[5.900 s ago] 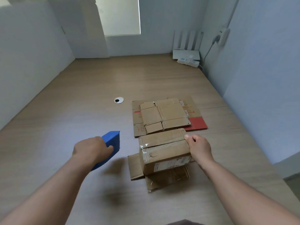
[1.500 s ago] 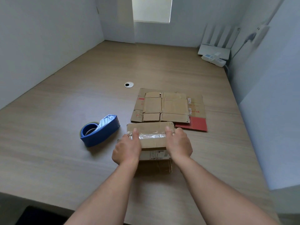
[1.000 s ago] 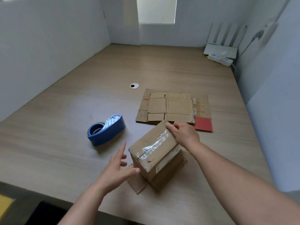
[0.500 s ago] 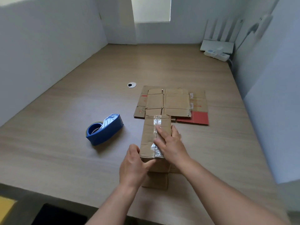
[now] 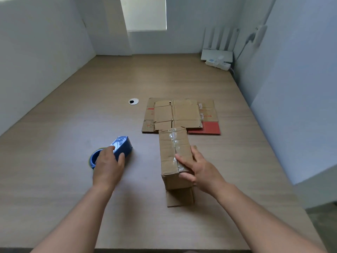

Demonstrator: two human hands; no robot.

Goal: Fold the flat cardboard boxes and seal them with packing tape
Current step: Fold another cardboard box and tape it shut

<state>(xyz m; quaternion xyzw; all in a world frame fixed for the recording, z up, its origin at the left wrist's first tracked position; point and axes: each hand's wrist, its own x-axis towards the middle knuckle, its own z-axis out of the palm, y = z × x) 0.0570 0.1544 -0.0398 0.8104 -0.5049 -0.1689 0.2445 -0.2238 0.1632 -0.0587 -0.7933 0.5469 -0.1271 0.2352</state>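
Note:
A folded brown cardboard box (image 5: 171,152) lies lengthwise on the wooden table (image 5: 63,143), with clear tape running along its top seam. One loose flap (image 5: 179,198) sticks out flat at the box's near end. My right hand (image 5: 199,169) grips the near right corner of the box, thumb on the taped top and fingers down the right side. To the left sits a blue tape dispenser (image 5: 121,146). My left hand (image 5: 108,166) lies over it, with fingers and thumb curled around its body. Beyond the box is a stack of flat cardboard boxes (image 5: 182,114).
A round cable hole (image 5: 133,101) is in the table left of the flat stack. A white router (image 5: 217,53) and power strip (image 5: 218,63) sit in the far right corner. Walls enclose the table on the left, back and right.
My left hand has let go of the box's near end and moved left onto the tape dispenser. My right hand has slid from the taped top to the near right corner.

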